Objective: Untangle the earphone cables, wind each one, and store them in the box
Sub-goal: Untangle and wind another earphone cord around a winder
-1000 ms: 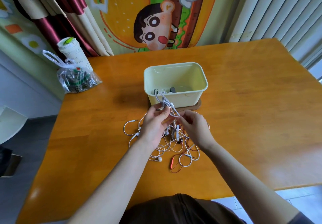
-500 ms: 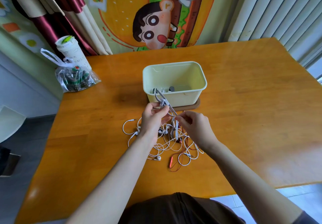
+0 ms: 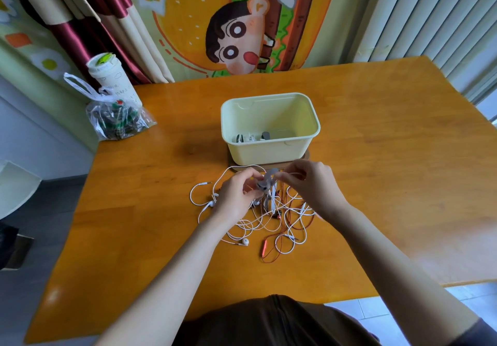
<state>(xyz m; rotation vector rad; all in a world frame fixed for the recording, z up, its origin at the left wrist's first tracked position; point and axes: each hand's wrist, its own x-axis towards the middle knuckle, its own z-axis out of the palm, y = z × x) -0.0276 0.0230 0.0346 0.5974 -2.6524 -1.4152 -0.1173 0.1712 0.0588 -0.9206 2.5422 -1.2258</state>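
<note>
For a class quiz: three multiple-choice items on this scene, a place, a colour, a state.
1. Where is the plastic bag? A floor; B far-left corner of the table; C lap.
2. Which colour is the box? A blue; B black; C pale yellow.
3. What do the left hand and right hand do? A pinch the grey cable; B lie flat; C hang idle.
Key: 1 B, it lies there beside the cup; 2 C, its walls show it; 3 A, both hands' fingers curl onto it.

Left hand (image 3: 236, 197) and right hand (image 3: 313, 184) pinch a grey cable (image 3: 265, 183) (bunched) near the box (image 3: 269, 152).
</note>
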